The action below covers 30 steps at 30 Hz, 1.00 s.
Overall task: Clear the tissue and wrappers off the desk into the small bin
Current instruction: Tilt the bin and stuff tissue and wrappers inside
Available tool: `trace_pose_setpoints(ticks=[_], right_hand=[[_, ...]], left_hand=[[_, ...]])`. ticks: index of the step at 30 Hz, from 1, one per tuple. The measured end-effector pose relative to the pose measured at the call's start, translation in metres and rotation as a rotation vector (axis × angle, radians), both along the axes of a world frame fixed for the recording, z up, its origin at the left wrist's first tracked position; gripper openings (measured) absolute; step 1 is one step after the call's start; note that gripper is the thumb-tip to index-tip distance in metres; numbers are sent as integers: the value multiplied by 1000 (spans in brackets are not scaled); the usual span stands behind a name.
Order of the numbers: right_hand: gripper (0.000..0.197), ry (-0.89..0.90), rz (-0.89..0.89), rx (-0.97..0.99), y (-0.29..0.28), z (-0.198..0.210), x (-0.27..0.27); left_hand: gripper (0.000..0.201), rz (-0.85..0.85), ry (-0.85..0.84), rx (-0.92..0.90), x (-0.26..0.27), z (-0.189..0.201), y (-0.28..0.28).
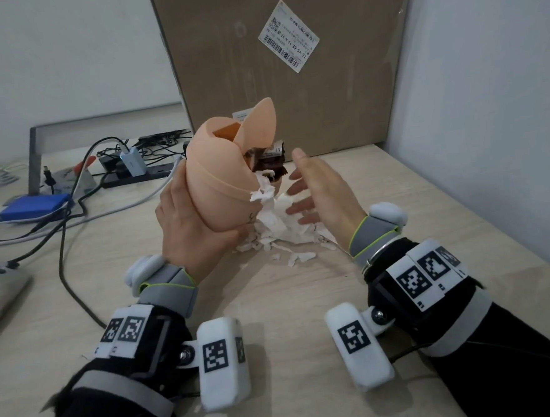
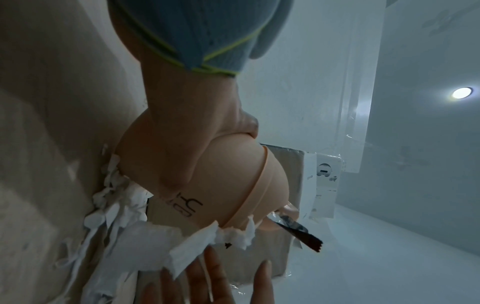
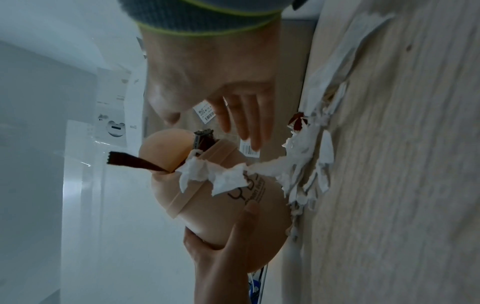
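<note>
My left hand [image 1: 190, 230] grips the small peach-coloured bin [image 1: 222, 176] round its base and holds it tilted to the right above the desk; the same bin [image 2: 228, 185] [image 3: 228, 205] fills both wrist views. A brown wrapper [image 1: 268, 160] [image 3: 132, 163] and white tissue [image 1: 264, 189] [image 3: 205, 174] stick out of its mouth. More torn tissue [image 1: 278, 231] [image 2: 124, 232] lies in a heap on the desk under the bin. My right hand [image 1: 314, 186] [image 3: 233, 115] hovers just right of the bin's mouth, fingers straight and spread, holding nothing.
A large cardboard box [image 1: 289, 60] stands against the wall behind the bin. On the left lie cables [image 1: 72, 219], a power strip with a charger [image 1: 134, 166] and a blue box [image 1: 36, 205]. A white wall [image 1: 487, 95] borders the desk [image 1: 274, 306] on the right.
</note>
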State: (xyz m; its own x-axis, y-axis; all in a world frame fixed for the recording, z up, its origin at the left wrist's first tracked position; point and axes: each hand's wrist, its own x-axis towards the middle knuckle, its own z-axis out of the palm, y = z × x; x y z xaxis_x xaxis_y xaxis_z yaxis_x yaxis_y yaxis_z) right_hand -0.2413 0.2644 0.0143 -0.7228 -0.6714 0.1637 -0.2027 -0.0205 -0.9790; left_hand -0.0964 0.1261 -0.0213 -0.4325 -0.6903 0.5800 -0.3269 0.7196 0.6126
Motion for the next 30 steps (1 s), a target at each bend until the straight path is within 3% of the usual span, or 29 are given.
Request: trace_pose_setpoints(ticks=[3,7,13,21,26,28,30], right_hand=[[54,-40,157,127,3,0,6],[54,-60,184,77,-3,-7,9],[28,4,105,-143,-1,-4,9],[21,141,-170,-439,2,6,5],[4,264,-201,-393,1,3,6],[9,383,-165,-344,1,1,7],[33,476,-105,-228,2,0,9]], left_hand=[[127,5,4,-5,0,0,0],[126,-5,-12,-20,-1,1,1],[126,-10,-15,-34,0,0,0],[127,-50,-62,-77,0,1,4],[128,-65,-75,-91,0,1,4],[128,-72,-59,-91,0,0,4],[128,-80,-61,-109,-1,1,4]])
